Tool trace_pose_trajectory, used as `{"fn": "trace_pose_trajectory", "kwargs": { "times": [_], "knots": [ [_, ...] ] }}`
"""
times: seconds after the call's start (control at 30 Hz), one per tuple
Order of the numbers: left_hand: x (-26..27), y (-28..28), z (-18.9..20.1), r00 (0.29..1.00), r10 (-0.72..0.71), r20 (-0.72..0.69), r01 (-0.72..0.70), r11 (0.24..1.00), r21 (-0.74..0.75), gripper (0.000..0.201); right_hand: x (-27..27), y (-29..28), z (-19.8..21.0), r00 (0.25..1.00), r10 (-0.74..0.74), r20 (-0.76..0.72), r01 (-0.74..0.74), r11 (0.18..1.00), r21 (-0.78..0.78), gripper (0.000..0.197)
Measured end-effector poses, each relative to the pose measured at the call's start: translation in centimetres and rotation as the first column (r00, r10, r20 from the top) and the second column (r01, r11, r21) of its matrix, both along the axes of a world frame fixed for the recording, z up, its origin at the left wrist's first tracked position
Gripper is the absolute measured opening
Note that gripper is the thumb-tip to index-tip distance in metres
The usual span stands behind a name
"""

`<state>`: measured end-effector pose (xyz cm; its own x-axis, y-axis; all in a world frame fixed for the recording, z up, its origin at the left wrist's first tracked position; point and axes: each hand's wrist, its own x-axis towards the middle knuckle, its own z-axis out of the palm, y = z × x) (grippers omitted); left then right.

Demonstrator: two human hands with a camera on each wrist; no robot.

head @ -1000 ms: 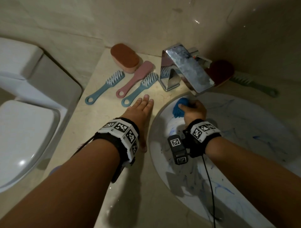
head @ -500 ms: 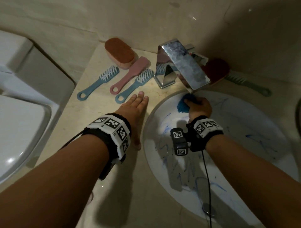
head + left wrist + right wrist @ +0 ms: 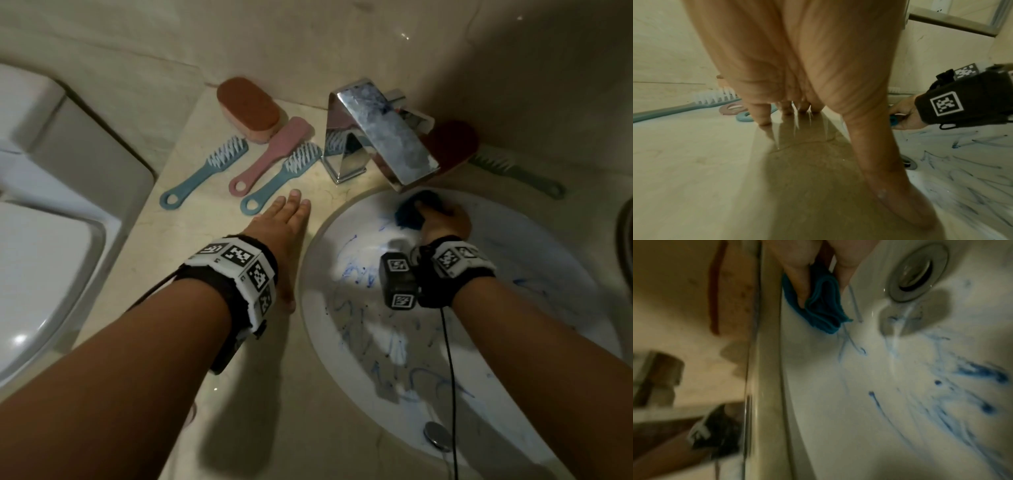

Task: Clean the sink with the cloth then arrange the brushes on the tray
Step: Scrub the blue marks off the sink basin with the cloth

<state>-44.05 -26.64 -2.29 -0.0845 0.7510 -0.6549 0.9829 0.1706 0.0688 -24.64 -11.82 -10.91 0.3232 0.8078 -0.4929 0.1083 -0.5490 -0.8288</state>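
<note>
My right hand point(image 3: 442, 221) grips a bunched blue cloth point(image 3: 412, 212) point(image 3: 822, 308) and presses it against the far wall of the white sink point(image 3: 496, 359), just under the chrome tap point(image 3: 380, 137). Blue streaks cover the basin point(image 3: 900, 386). My left hand point(image 3: 284, 226) point(image 3: 793, 91) lies flat and open on the beige counter, left of the sink. Beyond its fingertips lie two blue brushes point(image 3: 205, 171) point(image 3: 281, 178), a pink brush point(image 3: 270, 154) and an orange-topped scrub block point(image 3: 248, 108). A red brush point(image 3: 452, 144) and a green brush point(image 3: 513, 171) lie behind the sink.
A white toilet point(image 3: 51, 240) stands close on the left of the counter point(image 3: 191, 274). The drain point(image 3: 438, 435) sits at the near side of the basin. A tiled wall point(image 3: 308, 41) runs behind the tap. A cable point(image 3: 448, 377) hangs from my right wrist over the sink.
My right hand has slid the cloth to the right along the sink's far wall, to under the spout. The left hand stays flat on the counter.
</note>
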Motion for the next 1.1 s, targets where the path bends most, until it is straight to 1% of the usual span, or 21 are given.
{"fn": "trace_pose_trajectory", "kwargs": {
  "times": [0.07,0.2,0.27,0.33,0.4,0.43,0.47,0.53,0.57,0.6,0.63,0.67,0.73,0.77,0.8,0.83,0.9,0.97,1.0,1.03,1.1],
  "knots": [
    [0.0,-0.1,0.0,1.0,0.004,0.002,-0.004,1.0,0.005,0.153,1.8,0.7,0.2,0.999,-0.036,-0.026,0.036,0.999,0.001,0.043],
    [-0.1,-0.1,0.0,1.0,-0.002,0.008,0.002,1.0,0.01,0.152,1.1,0.1,0.3,0.994,-0.018,0.107,0.007,0.995,0.099,0.038],
    [0.0,0.1,0.1,1.0,0.006,0.019,-0.006,1.0,0.0,0.15,-1.8,-1.1,0.2,0.977,0.126,0.171,-0.136,0.99,0.043,0.037],
    [0.0,0.2,0.2,1.0,0.006,0.018,-0.006,1.0,-0.009,0.148,-4.5,-3.6,-1.0,0.942,0.306,0.136,-0.305,0.952,-0.03,0.031],
    [0.0,0.3,0.3,1.0,0.0,0.012,0.0,1.0,-0.016,0.147,-5.8,-6.8,-2.1,0.885,0.457,0.086,-0.456,0.889,-0.034,0.013],
    [0.1,0.4,0.4,1.0,0.0,0.013,0.0,1.0,-0.018,0.145,-5.7,-8.1,-2.8,0.852,0.515,0.09,-0.514,0.857,-0.036,0.018],
    [0.1,0.4,0.4,1.0,0.004,0.018,-0.003,1.0,-0.02,0.143,-5.1,-9.5,-2.8,0.776,0.623,0.096,-0.621,0.782,-0.055,0.022],
    [0.2,0.5,0.4,0.999,0.034,0.04,-0.034,0.999,-0.017,0.134,-3.9,-11.6,-1.8,0.451,0.88,0.151,-0.872,0.47,-0.135,0.025],
    [0.3,0.5,0.5,0.997,0.055,0.055,-0.054,0.998,-0.012,0.129,-3.3,-12.1,-1.6,0.333,0.933,0.136,-0.919,0.353,-0.173,0.027],
    [0.3,0.5,0.5,0.996,0.067,0.064,-0.067,0.998,-0.006,0.125,-2.9,-12.1,-0.9,0.262,0.959,0.106,-0.946,0.277,-0.169,0.029],
    [0.3,0.5,0.5,0.995,0.07,0.069,-0.07,0.998,-0.002,0.123,-3.0,-11.7,-0.8,0.263,0.957,0.121,-0.948,0.279,-0.15,0.029],
    [0.3,0.5,0.5,0.995,0.07,0.074,-0.07,0.998,-0.002,0.121,-3.7,-10.8,-0.6,0.328,0.929,0.169,-0.93,0.349,-0.116,0.028],
    [0.1,0.6,0.4,0.994,0.069,0.08,-0.069,0.998,-0.002,0.123,-4.9,-8.6,-1.2,0.582,0.782,0.224,-0.8,0.6,-0.016,0.03],
    [0.1,0.6,0.4,0.994,0.071,0.079,-0.071,0.997,-0.006,0.127,-5.4,-8.0,-1.4,0.678,0.716,0.168,-0.728,0.686,0.017,0.031],
    [0.1,0.6,0.3,0.995,0.071,0.073,-0.07,0.997,-0.012,0.131,-5.4,-7.9,-1.5,0.711,0.692,0.126,-0.7,0.714,0.03,0.03],
    [0.1,0.6,0.2,0.996,0.064,0.063,-0.064,0.998,-0.014,0.136,-4.9,-8.5,-1.5,0.669,0.732,0.127,-0.74,0.673,0.015,0.027],
    [0.2,0.6,0.1,0.998,0.044,0.037,-0.043,0.999,-0.018,0.144,-3.0,-10.7,-1.5,0.447,0.886,0.128,-0.889,0.456,-0.051,0.024],
    [0.2,0.5,0.4,0.999,0.044,0.026,-0.044,0.999,-0.012,0.146,-1.3,-12.6,-1.0,0.251,0.966,0.057,-0.964,0.255,-0.072,0.02],
    [0.3,0.4,0.7,0.998,0.055,0.03,-0.055,0.998,-0.012,0.143,-0.9,-12.7,-0.9,0.201,0.978,0.048,-0.977,0.204,-0.062,0.019],
    [0.5,0.2,0.9,0.997,0.07,0.039,-0.07,0.997,-0.013,0.138,-0.9,-12.5,-0.8,0.181,0.981,0.066,-0.981,0.185,-0.053,0.017],
    [1.1,-0.5,1.1,0.993,0.114,0.043,-0.114,0.993,-0.005,0.125,-2.0,-11.2,-0.9,0.211,0.962,0.174,-0.977,0.215,-0.003,0.021]
  ]
}}
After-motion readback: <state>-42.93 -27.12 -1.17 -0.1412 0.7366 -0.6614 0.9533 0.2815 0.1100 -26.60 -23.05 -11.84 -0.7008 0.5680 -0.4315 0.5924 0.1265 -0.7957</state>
